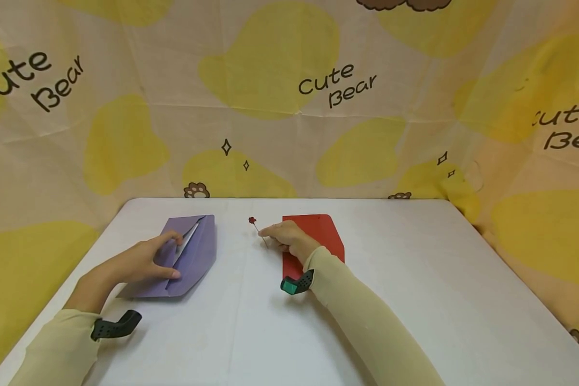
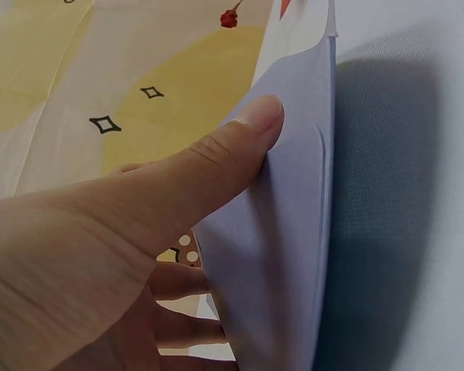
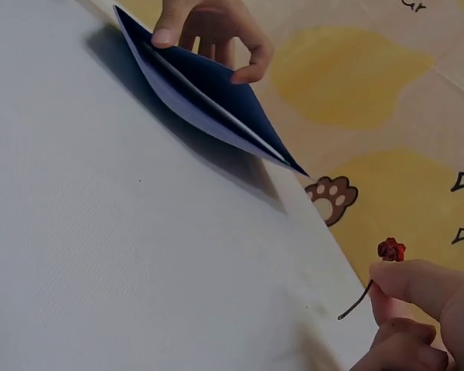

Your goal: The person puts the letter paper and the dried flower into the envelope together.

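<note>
A small dried red flower [image 1: 252, 220] on a thin stem is pinched between the thumb and index finger of my right hand [image 1: 289, 236]. Its stem end points down toward the table. To the left, my left hand [image 1: 137, 261] grips a purple envelope [image 1: 200, 268], thumb on the near side and fingers at the far side. The envelope's mouth gapes, and something white and flat [image 1: 187, 242] shows inside. In the right wrist view the envelope [image 3: 209, 127] is tilted up off the table, apart from the flower [image 3: 391, 249].
A red envelope [image 1: 318, 230] lies flat under my right hand and wrist. Both hands are over a white table [image 1: 415, 300]. Behind it hangs a yellow patterned cloth [image 1: 270, 64], which also runs along both sides.
</note>
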